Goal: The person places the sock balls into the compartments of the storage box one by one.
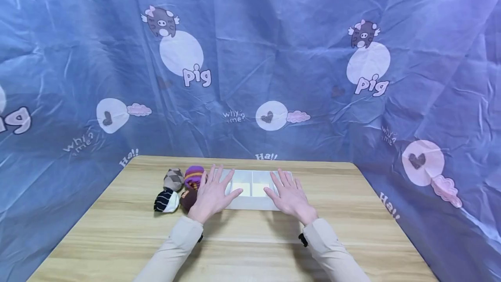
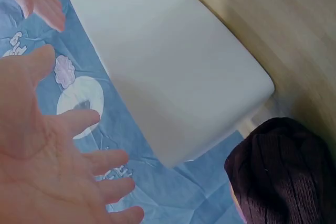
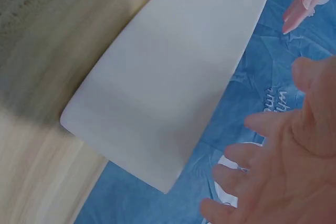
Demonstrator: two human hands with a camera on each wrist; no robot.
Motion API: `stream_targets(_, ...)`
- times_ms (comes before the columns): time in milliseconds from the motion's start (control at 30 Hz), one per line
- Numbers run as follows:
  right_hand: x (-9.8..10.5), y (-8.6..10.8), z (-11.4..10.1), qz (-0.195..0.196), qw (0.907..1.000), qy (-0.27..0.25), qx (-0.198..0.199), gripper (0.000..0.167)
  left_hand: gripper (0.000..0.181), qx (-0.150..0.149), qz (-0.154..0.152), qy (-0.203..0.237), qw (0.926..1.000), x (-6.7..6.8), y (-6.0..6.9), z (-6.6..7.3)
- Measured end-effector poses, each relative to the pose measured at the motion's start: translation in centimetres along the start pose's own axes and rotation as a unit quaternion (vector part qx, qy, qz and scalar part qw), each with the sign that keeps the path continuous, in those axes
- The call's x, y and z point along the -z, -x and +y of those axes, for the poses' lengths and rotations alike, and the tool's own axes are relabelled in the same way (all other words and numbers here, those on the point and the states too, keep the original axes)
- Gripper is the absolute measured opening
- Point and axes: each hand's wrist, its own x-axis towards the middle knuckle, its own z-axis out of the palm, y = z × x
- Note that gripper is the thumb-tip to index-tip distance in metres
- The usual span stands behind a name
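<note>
A white divided box [image 1: 250, 203] stands lengthwise across the far part of the table. My left hand [image 1: 212, 195] hovers by its left end, fingers straight and spread. By the right end, my right hand [image 1: 291, 197] is spread in the same way. Neither hand holds anything; both wrist views show the palms apart from the box's plain outer wall [image 2: 168, 66]. Left of the box lie balled-up socks: a grey argyle one [image 1: 174, 179], a purple one with orange stripes [image 1: 193, 176], a black-and-white one [image 1: 166, 200] and a dark brown ribbed one [image 2: 281, 177], partly behind my left hand in the head view.
The wooden table [image 1: 250, 247] carries the box and the socks. A blue printed cloth [image 1: 250, 77] hangs behind the table and along both sides. Inside the box, dividers form compartments, the outer ones partly covered by my hands.
</note>
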Motion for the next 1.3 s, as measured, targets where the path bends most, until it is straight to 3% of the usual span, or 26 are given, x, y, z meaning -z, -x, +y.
stream_targets(133, -0.1, -0.1, 0.1, 0.02, 0.9997, 0.002, 0.01, 0.068, 0.07, 0.002, 0.015, 0.005, 0.9999, 0.0, 0.0, 0.0)
stream_targets(267, -0.1, -0.2, 0.2, 0.05, 0.9984, -0.015, 0.022, 0.066, 0.065, -0.004, 0.051, 0.012, 0.9986, 0.0, -0.1, -0.1)
stream_targets(467, -0.2, -0.4, 0.8, 0.116, 0.9884, -0.083, 0.052, 0.055, 0.056, -0.005, 0.092, 0.034, 0.9951, 0.1, -0.3, -0.4)
stream_targets(667, -0.6, -0.6, 1.5, 0.152, 0.9708, -0.185, 0.019, 0.044, 0.053, 0.018, 0.094, 0.104, 0.99, 0.1, -0.3, -1.2)
stream_targets(800, -0.8, -0.4, 2.0, 0.15, 0.9547, -0.257, -0.013, 0.043, 0.05, 0.042, 0.086, 0.143, 0.9851, 0.0, -0.3, -1.9)
stream_targets(1000, -0.6, 0.0, 3.2, 0.146, 0.9476, -0.278, -0.061, 0.046, 0.047, 0.06, 0.08, 0.183, 0.978, 0.2, -0.4, -3.1)
stream_targets(1167, -0.7, 0.3, 4.6, 0.158, 0.9416, -0.287, -0.078, 0.05, 0.041, 0.062, 0.097, 0.217, 0.9692, 0.7, -0.6, -4.3)
stream_targets(1300, -1.0, 0.5, 5.8, 0.153, 0.9281, -0.331, -0.078, 0.056, 0.035, 0.053, 0.109, 0.261, 0.9577, 1.3, -0.4, -5.4)
